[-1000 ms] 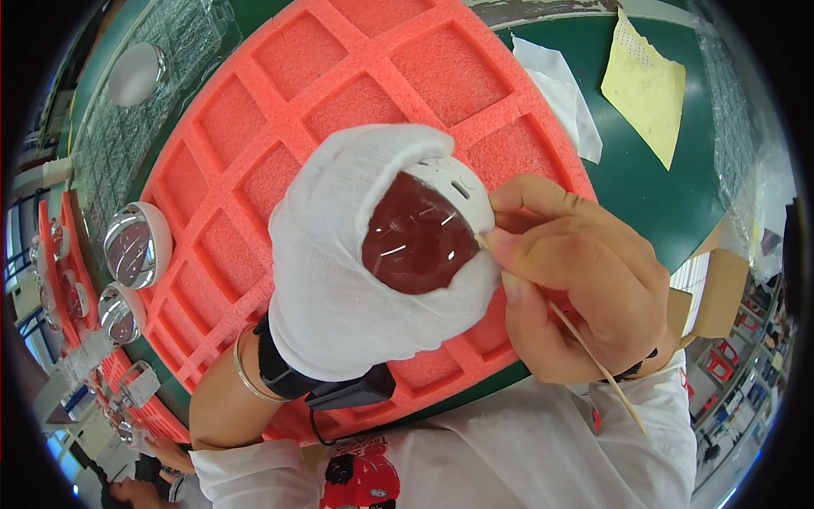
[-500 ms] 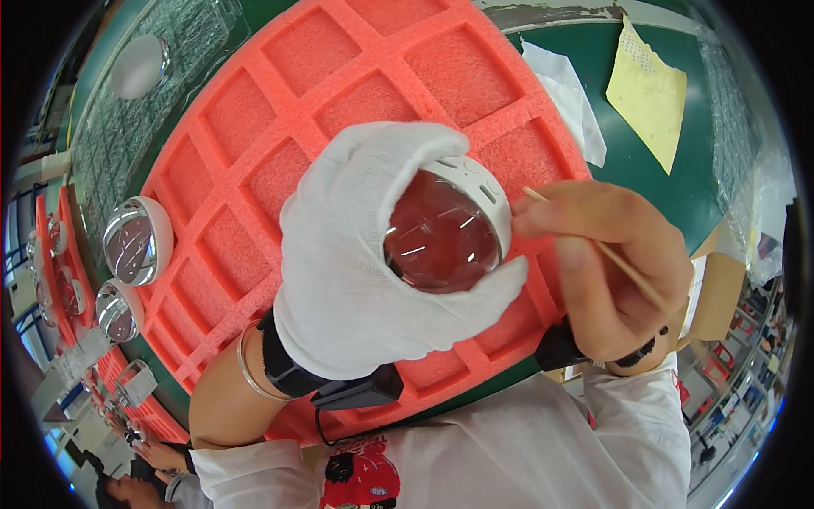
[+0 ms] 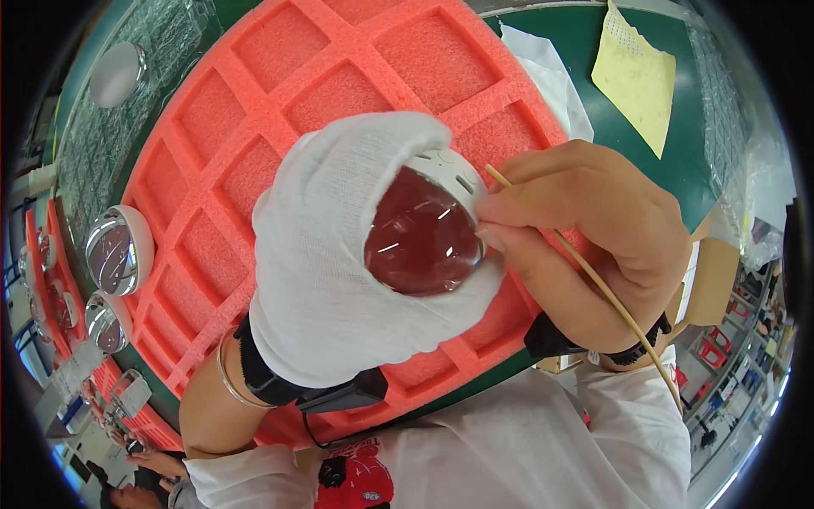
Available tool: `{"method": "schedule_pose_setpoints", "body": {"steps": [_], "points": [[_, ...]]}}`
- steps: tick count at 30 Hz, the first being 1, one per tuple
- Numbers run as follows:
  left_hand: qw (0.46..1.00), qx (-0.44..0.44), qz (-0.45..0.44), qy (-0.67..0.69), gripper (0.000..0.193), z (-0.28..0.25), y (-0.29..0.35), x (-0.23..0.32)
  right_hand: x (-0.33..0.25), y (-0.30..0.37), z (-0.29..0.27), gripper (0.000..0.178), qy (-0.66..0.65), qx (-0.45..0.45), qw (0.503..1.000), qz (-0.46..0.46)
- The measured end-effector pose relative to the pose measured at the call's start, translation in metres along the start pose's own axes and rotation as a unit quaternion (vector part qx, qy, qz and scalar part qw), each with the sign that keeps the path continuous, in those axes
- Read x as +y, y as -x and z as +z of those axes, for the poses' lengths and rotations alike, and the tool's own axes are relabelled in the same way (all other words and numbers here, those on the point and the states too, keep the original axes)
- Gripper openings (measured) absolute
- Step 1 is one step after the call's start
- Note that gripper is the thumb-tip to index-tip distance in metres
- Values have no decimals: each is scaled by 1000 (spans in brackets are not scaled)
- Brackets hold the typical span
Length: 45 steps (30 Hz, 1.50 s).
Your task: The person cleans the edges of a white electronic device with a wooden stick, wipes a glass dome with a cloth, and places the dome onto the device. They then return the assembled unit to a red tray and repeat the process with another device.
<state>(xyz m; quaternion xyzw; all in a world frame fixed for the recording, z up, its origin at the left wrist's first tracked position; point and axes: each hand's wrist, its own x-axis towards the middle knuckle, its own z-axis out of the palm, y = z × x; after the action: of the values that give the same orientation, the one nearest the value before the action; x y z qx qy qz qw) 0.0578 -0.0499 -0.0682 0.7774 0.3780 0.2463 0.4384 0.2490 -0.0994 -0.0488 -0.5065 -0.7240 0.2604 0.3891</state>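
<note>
In a white glove, my left hand [image 3: 326,263] is curled round a white housing with a glossy clear dome [image 3: 421,236], which faces up. Slots show in the white rim at its upper right. My bare right hand [image 3: 598,233] grips a thin wooden stick [image 3: 609,295], whose near end slants down toward my right wrist. The stick's far end is close to the slotted rim. My right thumb and index fingertips are at the dome's right edge and seem to touch it. The underside of the housing is hidden by the glove.
A pink foam tray [image 3: 254,119] with square pockets lies beneath my hands. Left of it are two domed pieces [image 3: 119,250] and a round white one [image 3: 117,75] on bubble wrap. Yellow paper [image 3: 636,81] and a white cloth [image 3: 547,72] lie at the upper right. A co-worker sits lower left.
My right hand has come left, its fingertips now at the dome's edge, and more of the stick's length shows. The dome is turned slightly in my left hand. The whole view has shifted slightly.
</note>
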Motion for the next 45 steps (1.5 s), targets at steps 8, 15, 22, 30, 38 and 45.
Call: {"method": "schedule_pose_setpoints", "body": {"steps": [8,15,22,30,38,45], "points": [[999,13,30,1,66,1,-1,-2,9,3,4,21,-40,37,998,15],[999,21,33,-11,64,-2,-2,1,4,6,3,18,37,33,997,-50],[999,27,14,-19,65,2,1,2,-8,-1,4,18,51,20,998,-6],[999,25,5,24,65,3,2,3,1,6,0,19,9,22,1000,-12],[999,43,12,-20,65,4,3,3,-15,2,7,19,163,29,984,-68],[996,57,35,-62,67,3,3,3,-9,-4,3,19,164,2,984,-73]]}}
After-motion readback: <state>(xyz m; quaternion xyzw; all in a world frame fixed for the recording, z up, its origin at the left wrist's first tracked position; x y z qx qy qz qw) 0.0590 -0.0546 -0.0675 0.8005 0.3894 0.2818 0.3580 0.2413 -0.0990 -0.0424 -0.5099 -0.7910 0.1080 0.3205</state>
